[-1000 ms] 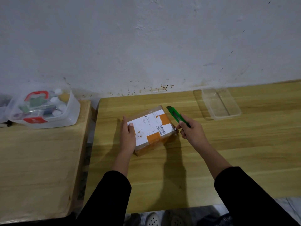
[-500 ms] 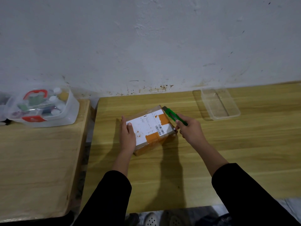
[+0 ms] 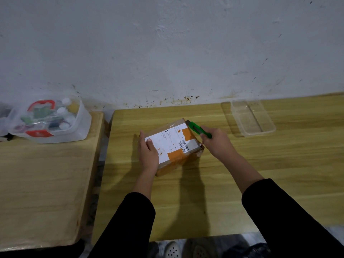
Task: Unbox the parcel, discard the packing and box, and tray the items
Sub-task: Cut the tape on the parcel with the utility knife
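Note:
A small cardboard parcel (image 3: 175,144) with a white shipping label and orange tape lies on the wooden table (image 3: 242,183), taped closed. My left hand (image 3: 149,153) rests flat on its left side and pins it down. My right hand (image 3: 216,141) grips a green utility knife (image 3: 199,129), whose tip touches the parcel's far right corner. A clear plastic tray (image 3: 250,118) stands empty at the back right of the table.
A second wooden table (image 3: 42,183) stands to the left across a narrow gap. On it sits a translucent plastic box (image 3: 52,121) holding small bottles and red-handled items. A white wall runs behind both tables. Shoes show below the near edge.
My right hand has brought the knife left and down, from above the parcel's right edge to its far right corner. My left hand and the parcel have stayed in place.

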`<action>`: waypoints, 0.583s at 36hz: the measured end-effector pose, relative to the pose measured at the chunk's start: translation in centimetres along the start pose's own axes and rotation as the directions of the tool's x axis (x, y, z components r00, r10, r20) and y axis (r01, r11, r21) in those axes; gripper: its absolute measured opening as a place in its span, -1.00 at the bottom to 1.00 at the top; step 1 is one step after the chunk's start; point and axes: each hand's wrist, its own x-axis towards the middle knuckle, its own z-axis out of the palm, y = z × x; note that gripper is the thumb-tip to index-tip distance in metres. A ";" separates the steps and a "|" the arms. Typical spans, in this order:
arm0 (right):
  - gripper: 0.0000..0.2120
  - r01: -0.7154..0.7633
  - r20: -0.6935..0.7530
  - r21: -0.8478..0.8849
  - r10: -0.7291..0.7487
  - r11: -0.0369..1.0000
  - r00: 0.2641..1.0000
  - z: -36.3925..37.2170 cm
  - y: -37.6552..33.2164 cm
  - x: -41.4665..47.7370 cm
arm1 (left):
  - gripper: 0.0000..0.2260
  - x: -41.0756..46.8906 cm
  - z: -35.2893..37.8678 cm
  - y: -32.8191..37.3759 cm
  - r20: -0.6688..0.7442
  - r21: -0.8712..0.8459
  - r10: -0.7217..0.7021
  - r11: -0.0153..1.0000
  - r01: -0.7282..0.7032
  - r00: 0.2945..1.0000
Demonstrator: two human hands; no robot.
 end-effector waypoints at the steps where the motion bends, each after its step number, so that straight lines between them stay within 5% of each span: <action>1: -0.70 0.002 0.015 -0.013 -0.002 1.000 1.000 -0.1 0.0 0.0 | -0.58 -0.1 0.1 0.1 -0.010 -0.014 -0.008 1.000 0.008 1.000; 21: -0.69 -0.113 -0.007 0.041 0.113 0.993 0.994 -1.9 2.4 -4.2 | -0.61 -0.4 0.5 0.5 -0.102 -0.053 -0.050 0.998 0.045 0.994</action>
